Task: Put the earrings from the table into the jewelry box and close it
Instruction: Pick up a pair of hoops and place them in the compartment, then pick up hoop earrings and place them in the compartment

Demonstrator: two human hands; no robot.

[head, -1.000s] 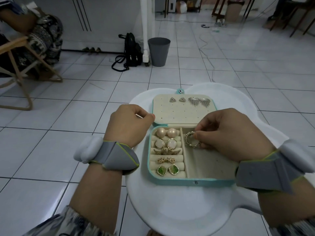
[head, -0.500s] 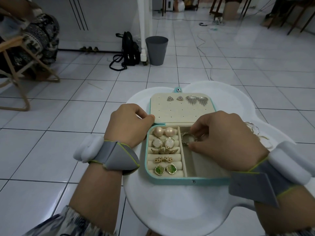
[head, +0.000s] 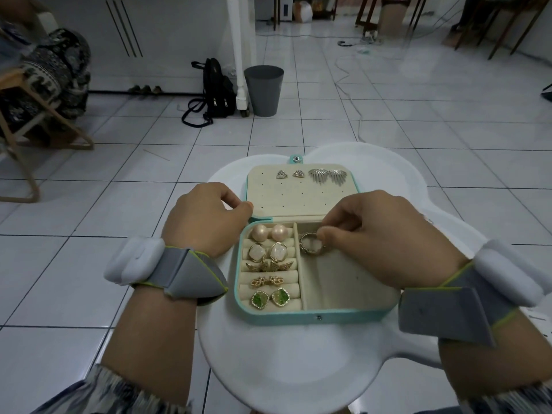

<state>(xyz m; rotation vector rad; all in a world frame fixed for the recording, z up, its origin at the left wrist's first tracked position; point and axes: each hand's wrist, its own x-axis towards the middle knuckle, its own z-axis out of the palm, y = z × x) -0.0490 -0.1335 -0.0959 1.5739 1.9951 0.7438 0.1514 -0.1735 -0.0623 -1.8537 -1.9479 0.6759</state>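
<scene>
Right hand (head: 388, 234): thumb and forefinger pinching a hoop earring (head: 310, 248), low in the right compartment's 11 o'clock corner; left hand (head: 206, 219): fingers curled, tips against the lid (head: 298, 198) edge at the box's 10 o'clock, grip cannot be told; jewelry box (head: 298, 318): teal, open, lid flat toward 12 o'clock, carrying four studs (head: 318, 176); left compartment: five earring pairs (head: 260, 233) in rolls; white table (head: 283, 369) beneath.

Teal jewelry box (head: 298, 317), cream lining. White table (head: 292, 369). Pinkish-cream pearl earrings (head: 268, 233); gold-rimmed green earrings (head: 270, 298); silver fan earrings (head: 327, 176); gold hoop earring (head: 310, 243). Grey wristbands (head: 185, 276), yellow-green edging, white pods. Blue-grey and white print sleeves (head: 104, 395). Dark grey bin (head: 264, 91), black backpack (head: 216, 91), white-tiled floor (head: 89, 219) with dark grout.
</scene>
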